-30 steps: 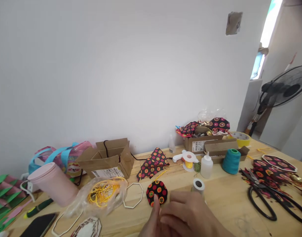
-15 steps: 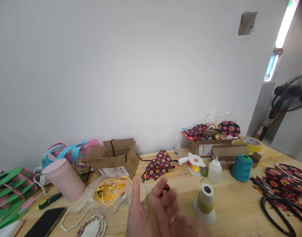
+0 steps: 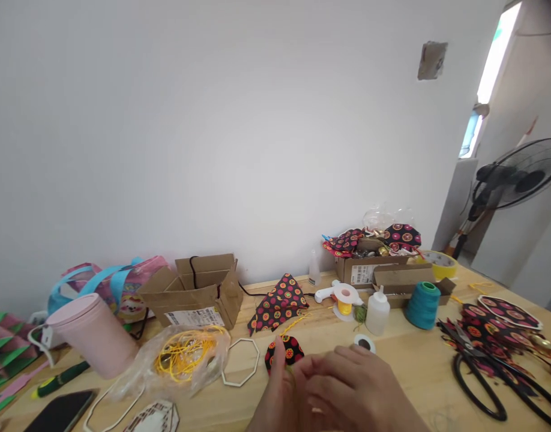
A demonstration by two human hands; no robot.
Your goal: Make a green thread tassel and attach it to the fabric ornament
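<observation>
My left hand point(image 3: 274, 399) is low in the middle, thumb raised, with olive thread point(image 3: 290, 371) across it; its other fingers are mostly hidden. Over its palm, my right hand point(image 3: 354, 387) is curled, fingertips close to the thread. What it pinches is covered, though its closed shape fits the thread. Just beyond the left thumb lies a rounded black floral fabric piece point(image 3: 296, 348). Behind my right hand, only the top of a white spool point(image 3: 364, 344) shows. A white octagonal frame point(image 3: 240, 363) lies to the left of my hands.
At left are a bag of yellow cord point(image 3: 185, 354), a pink cup point(image 3: 93, 336), a phone point(image 3: 59, 411) and an open carton point(image 3: 203, 294). A glue bottle point(image 3: 377, 312), teal thread cone point(image 3: 422, 306) and black scissors point(image 3: 478, 384) are at right. Floral cloth point(image 3: 280, 303) lies behind.
My right hand has come up over the left palm, hiding its fingers and most of the spool. The view has shifted slightly rightward, uncovering the rounded floral piece and the octagonal frame.
</observation>
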